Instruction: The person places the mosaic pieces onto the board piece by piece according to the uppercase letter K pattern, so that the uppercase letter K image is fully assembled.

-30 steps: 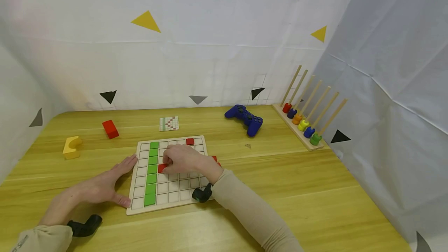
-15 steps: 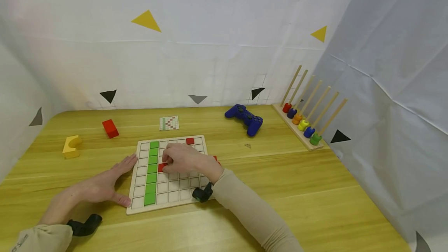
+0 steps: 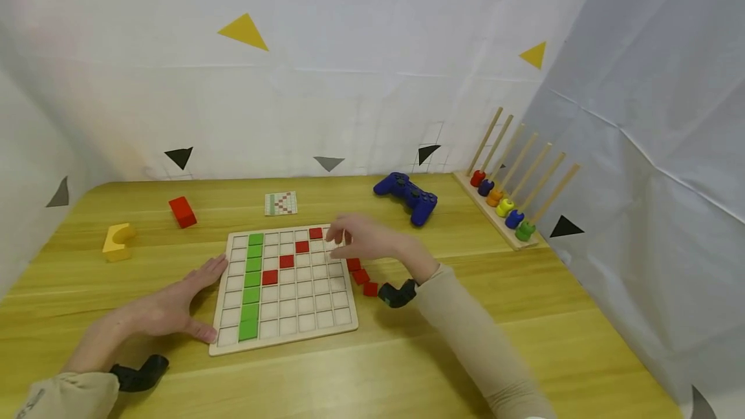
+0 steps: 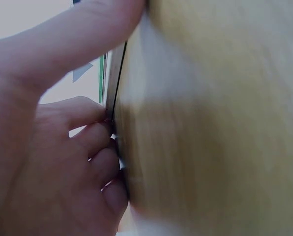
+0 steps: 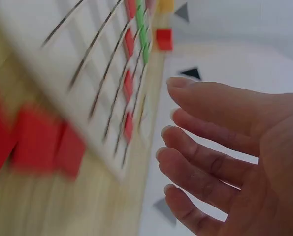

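A wooden grid board (image 3: 288, 309) lies flat on the table. One column of it is filled with green tiles (image 3: 252, 279). Several red tiles (image 3: 269, 277) sit in a diagonal line up to the top right. My left hand (image 3: 157, 309) touches the board's left edge with spread fingers and thumb, seen close up in the left wrist view. Over the board's right edge hovers my right hand (image 3: 372, 239), holding nothing; its fingers (image 5: 205, 167) are loosely bent and apart from the thumb. Just below it, several loose red tiles (image 3: 361, 276) lie beside the board.
A small pattern card (image 3: 280, 204) lies behind the board. To its right is a blue game controller (image 3: 406, 198). A peg stand (image 3: 500, 212) with coloured beads stands at the far right. A red block (image 3: 183, 212) and a yellow arch block (image 3: 118, 242) lie at left.
My right hand has moved right, away from the red tile in the grid. Red tiles it covered now show, along with the loose ones. My left hand has stayed put.
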Demonstrator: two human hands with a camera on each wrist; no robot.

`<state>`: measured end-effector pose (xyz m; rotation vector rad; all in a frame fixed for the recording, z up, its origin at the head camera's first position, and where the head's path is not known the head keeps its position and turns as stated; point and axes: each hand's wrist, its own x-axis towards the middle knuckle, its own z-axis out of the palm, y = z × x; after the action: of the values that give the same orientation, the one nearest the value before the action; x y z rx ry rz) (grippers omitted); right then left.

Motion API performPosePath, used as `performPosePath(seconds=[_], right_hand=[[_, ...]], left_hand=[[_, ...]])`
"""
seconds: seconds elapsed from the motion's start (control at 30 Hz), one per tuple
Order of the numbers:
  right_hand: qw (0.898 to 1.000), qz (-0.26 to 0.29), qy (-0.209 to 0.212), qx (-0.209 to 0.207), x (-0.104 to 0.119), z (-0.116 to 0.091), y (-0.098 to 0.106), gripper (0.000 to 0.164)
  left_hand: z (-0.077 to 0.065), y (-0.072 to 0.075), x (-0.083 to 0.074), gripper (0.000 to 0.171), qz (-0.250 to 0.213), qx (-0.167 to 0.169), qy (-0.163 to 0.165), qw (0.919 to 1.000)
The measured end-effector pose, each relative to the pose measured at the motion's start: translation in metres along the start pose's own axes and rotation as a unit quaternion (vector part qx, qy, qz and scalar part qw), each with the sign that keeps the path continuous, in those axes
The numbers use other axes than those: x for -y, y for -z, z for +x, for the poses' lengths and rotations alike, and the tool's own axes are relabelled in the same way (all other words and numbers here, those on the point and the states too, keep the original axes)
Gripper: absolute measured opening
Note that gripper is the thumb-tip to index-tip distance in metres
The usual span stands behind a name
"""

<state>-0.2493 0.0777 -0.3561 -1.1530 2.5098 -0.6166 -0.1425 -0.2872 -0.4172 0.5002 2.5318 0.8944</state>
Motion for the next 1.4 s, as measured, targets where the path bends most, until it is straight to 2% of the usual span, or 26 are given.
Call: performPosePath(seconds=[0.2, 0.4, 0.53, 1.07, 1.4], right_hand=[[1.0, -0.025, -0.003, -0.006, -0.031, -0.021, -0.002, 0.021], [1.0, -0.027, -0.006, 0.005, -0.045, -0.025, -0.01, 0.024], [1.0, -0.023, -0.003, 0.011, -0.049, -0.022, -0.014, 0.022], [0.999, -0.016, -0.041, -0.002, -0.053, -0.019, -0.02, 0.015], [0.998, -0.054, -0.04, -0.019, -0.053, -0.019, -0.02, 0.017]], left_hand=[[0.0, 0.001, -0.001, 0.13, 0.0, 0.005, 0.001, 1.0], [0.0, 0.0, -0.001, 0.13, 0.0, 0.006, 0.003, 1.0], [0.0, -0.001, 0.0, 0.129, -0.001, 0.002, 0.001, 1.0], [-0.001, 0.001, -0.001, 0.13, 0.0, 0.002, 0.0, 1.0], [-0.001, 0.0, -0.001, 0.13, -0.007, 0.003, -0.001, 1.0]])
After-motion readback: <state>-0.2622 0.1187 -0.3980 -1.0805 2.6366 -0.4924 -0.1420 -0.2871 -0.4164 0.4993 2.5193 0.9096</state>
